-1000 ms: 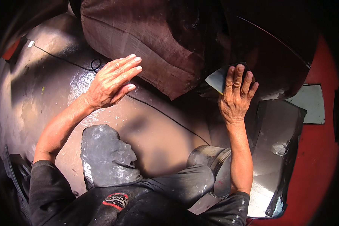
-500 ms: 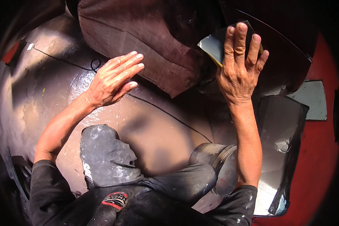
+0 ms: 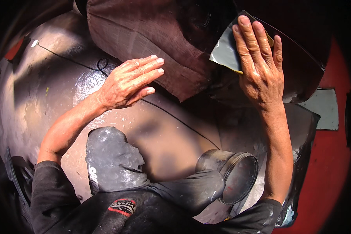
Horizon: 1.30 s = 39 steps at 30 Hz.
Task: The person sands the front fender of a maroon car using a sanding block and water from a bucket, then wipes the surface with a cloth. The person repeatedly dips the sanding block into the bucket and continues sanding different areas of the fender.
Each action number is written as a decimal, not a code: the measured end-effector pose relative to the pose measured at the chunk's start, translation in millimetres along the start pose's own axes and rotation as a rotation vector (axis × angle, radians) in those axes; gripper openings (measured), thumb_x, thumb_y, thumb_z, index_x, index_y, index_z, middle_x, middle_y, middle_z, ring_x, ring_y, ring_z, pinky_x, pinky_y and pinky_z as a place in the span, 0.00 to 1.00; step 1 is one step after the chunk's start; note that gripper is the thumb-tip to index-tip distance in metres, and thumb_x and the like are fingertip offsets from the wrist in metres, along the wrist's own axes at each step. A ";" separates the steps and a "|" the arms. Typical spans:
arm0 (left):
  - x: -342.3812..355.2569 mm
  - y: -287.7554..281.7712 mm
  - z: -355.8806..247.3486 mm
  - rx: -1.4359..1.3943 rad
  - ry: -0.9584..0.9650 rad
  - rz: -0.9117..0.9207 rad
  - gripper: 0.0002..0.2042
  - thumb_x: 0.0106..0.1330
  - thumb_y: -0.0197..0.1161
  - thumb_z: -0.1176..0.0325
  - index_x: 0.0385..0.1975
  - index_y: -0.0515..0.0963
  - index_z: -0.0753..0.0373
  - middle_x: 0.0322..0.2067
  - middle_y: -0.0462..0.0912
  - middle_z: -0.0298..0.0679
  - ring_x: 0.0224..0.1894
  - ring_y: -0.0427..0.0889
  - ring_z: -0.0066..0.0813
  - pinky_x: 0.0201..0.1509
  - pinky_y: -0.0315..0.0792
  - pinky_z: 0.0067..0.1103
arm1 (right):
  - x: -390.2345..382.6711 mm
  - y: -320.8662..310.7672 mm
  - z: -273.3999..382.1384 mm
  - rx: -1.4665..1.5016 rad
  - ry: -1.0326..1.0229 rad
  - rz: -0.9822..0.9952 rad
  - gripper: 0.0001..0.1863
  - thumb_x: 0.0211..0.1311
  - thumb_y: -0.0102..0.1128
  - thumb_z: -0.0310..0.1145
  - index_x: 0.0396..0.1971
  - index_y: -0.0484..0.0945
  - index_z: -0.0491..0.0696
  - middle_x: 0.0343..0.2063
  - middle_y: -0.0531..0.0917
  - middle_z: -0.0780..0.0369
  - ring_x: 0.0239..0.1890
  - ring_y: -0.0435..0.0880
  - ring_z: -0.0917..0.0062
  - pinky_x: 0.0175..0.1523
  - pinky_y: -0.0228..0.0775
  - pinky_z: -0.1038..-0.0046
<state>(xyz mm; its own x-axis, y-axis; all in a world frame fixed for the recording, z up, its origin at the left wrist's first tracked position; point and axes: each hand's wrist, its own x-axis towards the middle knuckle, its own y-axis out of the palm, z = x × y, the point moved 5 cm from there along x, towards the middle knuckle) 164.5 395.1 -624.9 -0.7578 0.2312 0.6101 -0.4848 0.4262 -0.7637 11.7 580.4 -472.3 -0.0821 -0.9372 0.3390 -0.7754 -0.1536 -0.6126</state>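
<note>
My right hand (image 3: pixel 261 66) presses a grey, yellow-edged abrasive sheet (image 3: pixel 224 48) against the dark maroon car body panel (image 3: pixel 152 43) at upper right. Its fingers are stretched over the sheet, and the thumb is hidden. My left hand (image 3: pixel 130 82) is open near the panel's lower edge at centre, fingers extended close together. Whether it touches the panel is unclear, and its palm is hidden.
A black cable (image 3: pixel 175 119) crosses the wet floor (image 3: pixel 54 121). An empty-looking metal can (image 3: pixel 238 177) stands beside my leg (image 3: pixel 117 160). At right are a dark-edged sheet (image 3: pixel 308 140), a pale rectangular piece (image 3: pixel 323 109) and a red surface (image 3: pixel 327 175).
My right hand and the sheet have moved up and to the right along the panel, uncovering more of the can. My left hand has shifted slightly right.
</note>
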 end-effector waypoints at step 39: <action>14.2 0.8 -4.7 -0.005 0.024 -0.081 0.23 0.69 0.64 0.63 0.61 0.73 0.65 0.65 0.73 0.49 0.67 0.73 0.48 0.67 0.70 0.37 | -26.7 38.5 22.5 -0.075 0.289 -0.037 0.31 0.71 0.48 0.37 0.74 0.62 0.55 0.77 0.53 0.66 0.80 0.44 0.61 0.80 0.20 0.53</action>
<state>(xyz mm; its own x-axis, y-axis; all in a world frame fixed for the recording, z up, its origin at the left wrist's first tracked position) 155.4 402.9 -615.9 -0.7057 0.2168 0.6745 -0.5418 0.4484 -0.7109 -1.9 592.4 -521.0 -0.2197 -0.8018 0.5557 -0.8246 -0.1518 -0.5450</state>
